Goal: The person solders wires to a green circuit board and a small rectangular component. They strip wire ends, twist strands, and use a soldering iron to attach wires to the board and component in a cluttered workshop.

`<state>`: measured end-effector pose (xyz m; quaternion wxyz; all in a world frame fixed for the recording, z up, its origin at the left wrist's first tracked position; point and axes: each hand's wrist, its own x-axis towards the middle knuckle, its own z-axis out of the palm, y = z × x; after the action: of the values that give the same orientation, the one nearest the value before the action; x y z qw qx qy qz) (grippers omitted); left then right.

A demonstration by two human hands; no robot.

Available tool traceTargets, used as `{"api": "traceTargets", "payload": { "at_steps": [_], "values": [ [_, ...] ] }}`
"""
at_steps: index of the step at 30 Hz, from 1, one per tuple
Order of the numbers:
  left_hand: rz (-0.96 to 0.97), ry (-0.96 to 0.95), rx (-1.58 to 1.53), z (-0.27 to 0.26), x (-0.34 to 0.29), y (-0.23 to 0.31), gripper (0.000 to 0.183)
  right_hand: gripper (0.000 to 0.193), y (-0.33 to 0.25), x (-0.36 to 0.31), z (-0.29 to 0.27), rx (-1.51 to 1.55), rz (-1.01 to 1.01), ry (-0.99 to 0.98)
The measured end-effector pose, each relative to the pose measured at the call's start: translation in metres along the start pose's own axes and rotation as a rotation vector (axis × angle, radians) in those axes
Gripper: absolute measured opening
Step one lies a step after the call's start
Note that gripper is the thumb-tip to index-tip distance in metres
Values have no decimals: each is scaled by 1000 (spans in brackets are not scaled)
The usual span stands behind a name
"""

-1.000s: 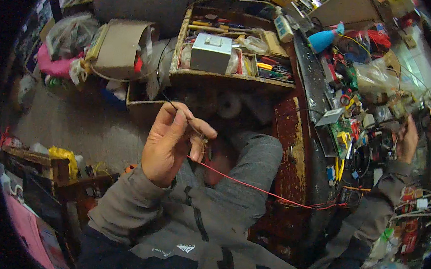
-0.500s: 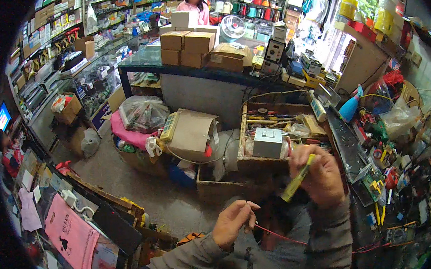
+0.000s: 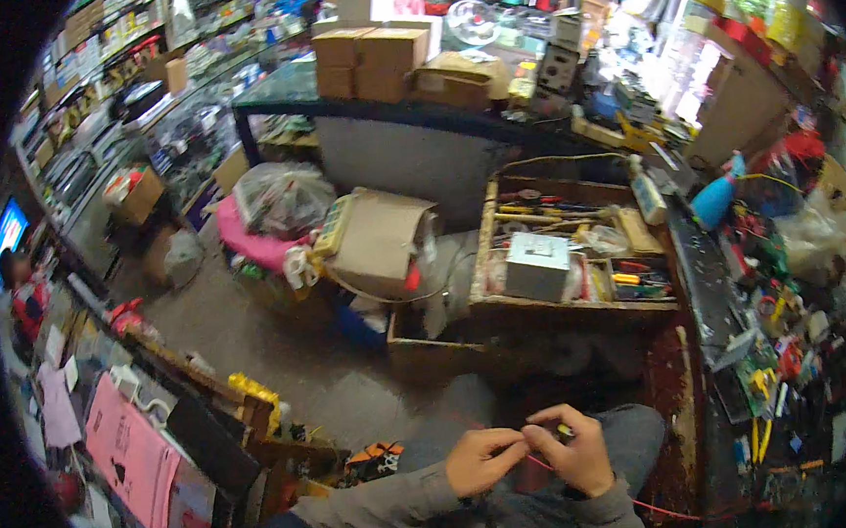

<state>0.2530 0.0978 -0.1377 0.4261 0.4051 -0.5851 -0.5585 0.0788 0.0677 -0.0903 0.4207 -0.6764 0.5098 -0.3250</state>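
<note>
Both my hands are together above my lap at the lower middle. My left hand (image 3: 484,462) is closed in a pinch on a thin red wire (image 3: 539,462). Touching its fingertips, my right hand (image 3: 580,454) is curled around a slim yellow-green tool (image 3: 564,432); only a small bit of the tool shows between thumb and fingers. The wire passes under my right hand and trails off toward the lower right. My fingers hide the wire's end and the working end of the tool.
Ahead stands an open wooden drawer (image 3: 590,301) of hand tools with a grey metal box (image 3: 538,266) on it. The workbench (image 3: 705,293) at right is cluttered with parts. A cardboard box (image 3: 378,243) sits left of the drawer; a pink bag (image 3: 132,456) lies at lower left.
My right hand has come down and left with the yellow-green tool, from apart to meeting my left hand. My left hand has moved slightly right and lower. The view has shifted a little.
</note>
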Motion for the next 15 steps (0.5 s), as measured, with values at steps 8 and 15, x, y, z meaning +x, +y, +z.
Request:
{"api": "traceTargets", "payload": {
  "at_steps": [8, 15],
  "values": [
    [148, 15, 6, 8, 0, -39, 26, 11, 10, -7, -12, -102, -244, -88],
    [243, 130, -134, 3, -6, -34, 30, 14, -5, 1, 2, -14, -211, -4]
  ]
}}
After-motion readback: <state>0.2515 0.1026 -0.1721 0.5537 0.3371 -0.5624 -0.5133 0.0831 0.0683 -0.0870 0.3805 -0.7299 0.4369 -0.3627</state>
